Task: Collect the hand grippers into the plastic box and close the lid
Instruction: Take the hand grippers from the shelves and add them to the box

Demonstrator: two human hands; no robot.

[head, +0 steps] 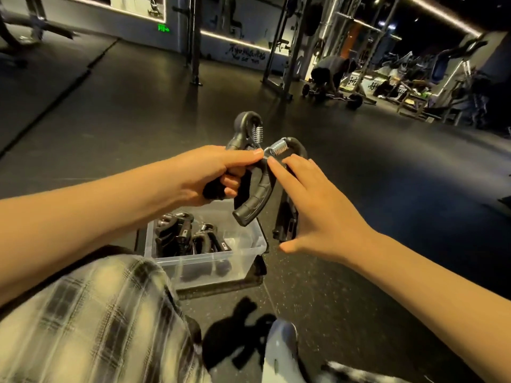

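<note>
My left hand [210, 172] grips the handles of a black hand gripper [246, 125] with a steel spring, held up above the box. Its thumb and forefinger also pinch a second black hand gripper [257, 197] near its spring. My right hand [312, 205] lies against that second gripper with straight fingers, its thumb spread below. Under the hands, a clear plastic box [193, 269] stands open on the floor with several black grippers [179, 233] inside. A dark flat piece [221, 288] lies under the box; I cannot tell whether it is the lid.
My knee in plaid cloth [83, 313] is just in front of the box, and a grey shoe [282, 344] is to its right. Dark rubber gym floor [387, 189] spreads all around. Steel racks [279, 51] and a person bent over a barbell [331, 76] are far back.
</note>
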